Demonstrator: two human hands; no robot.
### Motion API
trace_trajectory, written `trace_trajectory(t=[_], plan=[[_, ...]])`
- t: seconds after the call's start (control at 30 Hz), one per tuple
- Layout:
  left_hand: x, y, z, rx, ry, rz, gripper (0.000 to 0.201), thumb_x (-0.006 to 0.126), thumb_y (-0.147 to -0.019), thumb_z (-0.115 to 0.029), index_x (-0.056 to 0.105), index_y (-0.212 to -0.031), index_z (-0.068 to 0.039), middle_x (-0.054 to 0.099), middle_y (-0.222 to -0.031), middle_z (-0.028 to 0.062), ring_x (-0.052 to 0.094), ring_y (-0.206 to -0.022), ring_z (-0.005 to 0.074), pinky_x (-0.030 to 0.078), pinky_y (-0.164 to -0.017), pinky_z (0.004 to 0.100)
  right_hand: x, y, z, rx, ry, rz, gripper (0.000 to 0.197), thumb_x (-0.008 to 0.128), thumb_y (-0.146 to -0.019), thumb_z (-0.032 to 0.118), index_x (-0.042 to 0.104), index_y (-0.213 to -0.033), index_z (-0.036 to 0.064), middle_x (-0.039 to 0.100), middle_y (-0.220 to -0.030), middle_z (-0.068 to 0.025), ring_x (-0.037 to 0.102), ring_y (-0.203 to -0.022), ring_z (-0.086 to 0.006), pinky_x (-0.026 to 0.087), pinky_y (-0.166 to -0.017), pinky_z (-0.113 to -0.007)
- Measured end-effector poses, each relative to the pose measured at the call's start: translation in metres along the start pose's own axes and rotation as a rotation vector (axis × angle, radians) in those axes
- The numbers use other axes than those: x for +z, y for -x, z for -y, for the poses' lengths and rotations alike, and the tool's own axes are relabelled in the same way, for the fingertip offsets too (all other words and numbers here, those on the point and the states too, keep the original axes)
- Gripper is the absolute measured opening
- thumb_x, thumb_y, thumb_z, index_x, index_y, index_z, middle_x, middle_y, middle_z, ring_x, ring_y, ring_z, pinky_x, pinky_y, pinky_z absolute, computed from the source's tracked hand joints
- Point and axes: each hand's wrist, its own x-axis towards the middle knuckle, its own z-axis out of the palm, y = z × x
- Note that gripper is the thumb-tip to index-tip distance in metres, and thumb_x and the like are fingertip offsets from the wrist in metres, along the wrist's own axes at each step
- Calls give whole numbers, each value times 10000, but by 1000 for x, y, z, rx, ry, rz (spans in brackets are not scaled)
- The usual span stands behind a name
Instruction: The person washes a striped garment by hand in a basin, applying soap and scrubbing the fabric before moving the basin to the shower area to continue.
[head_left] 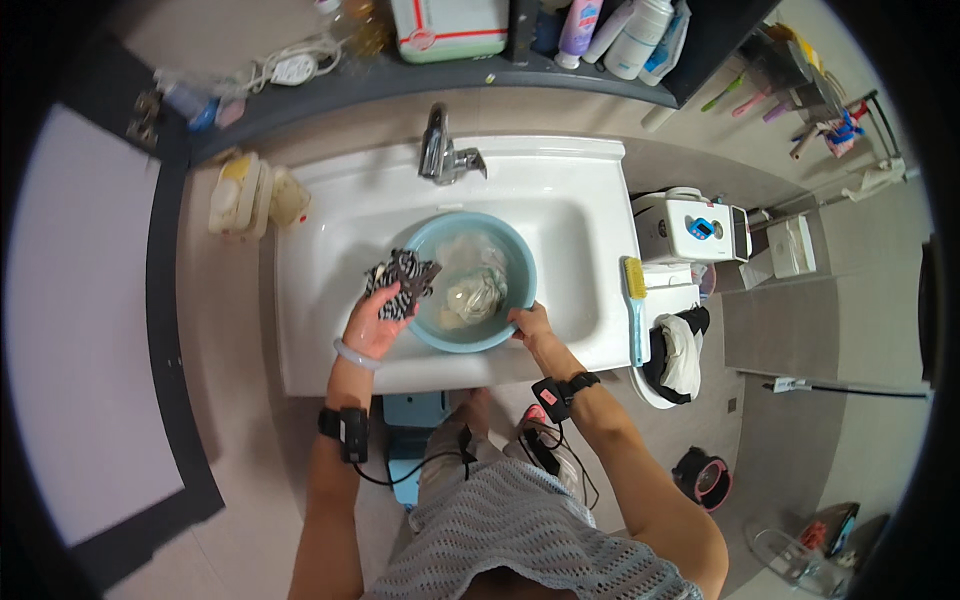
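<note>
Left hand [375, 322] clenched on a black-and-white patterned wet cloth [400, 280], held over the 9 o'clock rim of the round light-blue plastic basin [515, 262]; right hand [530, 322] grips the basin rim at about 5 o'clock. Basin sits centre of the white ceramic sink [330, 230], holding water and pale soaked fabric [470, 292], chrome tap [445, 152] at 12 o'clock. Blue-handled scrub brush [636, 305] lies on the sink's edge at 3 o'clock, well apart from the basin.
</note>
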Motion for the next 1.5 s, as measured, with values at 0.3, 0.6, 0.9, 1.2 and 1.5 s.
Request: trace_trajectory(t=[0.3,0.6,0.9,1.2,1.5], plan=[[59,35,28,-48,-160,245,240,580,-833,-74,557,-1064,-8,616,-1003,96,600,-883,194,525,-757,384,-67,79,25,-90,-18,128,73,583,-721,10,553,-780,38,544,-713,-67,551,-562,-188,512,-451,-311],[110,111,101,-8,-267,294,230,605,-824,-91,572,-1034,-4,632,-980,95,633,-832,185,562,-726,370,-148,179,22,-88,-82,201,130,562,-718,-12,518,-840,-10,545,-689,-63,546,-484,-150,459,-341,-248],[152,173,167,-97,-418,392,323,594,-842,-109,491,-1138,-33,606,-1042,107,622,-890,195,555,-742,355,-249,276,-18,-134,-116,226,172,543,-745,0,511,-914,-1,554,-720,-51,544,-543,-134,449,-430,-242],[174,192,229,-263,-459,503,330,582,-852,-103,482,-1160,-38,597,-1062,97,613,-914,193,538,-791,351,-300,354,-95,-230,-332,18,216,535,-716,-16,518,-931,1,586,-799,-68,586,-604,-167,529,-539,-319],[186,197,275,-386,-465,557,325,575,-858,-123,485,-1156,-29,596,-1047,100,610,-908,182,538,-783,346,-335,375,-150,-200,-447,-116,231,537,-709,-17,517,-940,-22,597,-791,-81,602,-583,-176,544,-492,-292]])
